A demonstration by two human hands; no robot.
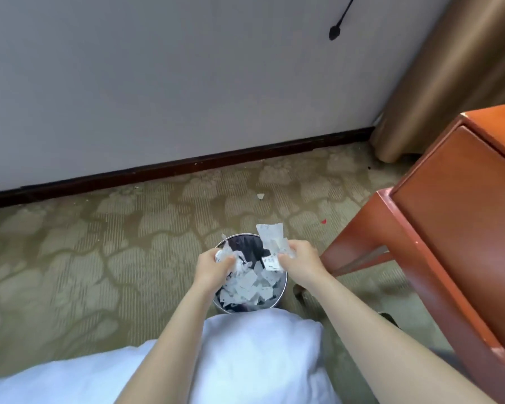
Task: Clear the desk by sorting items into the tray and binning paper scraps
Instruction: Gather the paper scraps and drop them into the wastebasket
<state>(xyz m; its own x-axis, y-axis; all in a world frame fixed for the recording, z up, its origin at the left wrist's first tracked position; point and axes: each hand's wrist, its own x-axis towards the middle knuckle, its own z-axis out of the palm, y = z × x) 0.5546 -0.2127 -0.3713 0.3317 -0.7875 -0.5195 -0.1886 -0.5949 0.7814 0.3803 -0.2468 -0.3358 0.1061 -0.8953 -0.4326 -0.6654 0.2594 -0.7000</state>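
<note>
Over the round bin (239, 235) on the carpet (99, 243), a crumpled wad of scraps (225, 253) was gripped in the curled fingers of the left hand (215, 265), and torn printed slips (271, 237) were pinched between thumb and fingers of the right hand (299, 262). Such paper was judged light, limp and easily scattered, best held bunched at its middle and released low inside the rim.

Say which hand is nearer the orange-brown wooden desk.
Right. Right hand at the round metal bin's rim beside the desk; left hand at the opposite rim. Both grip paper scraps.
</note>
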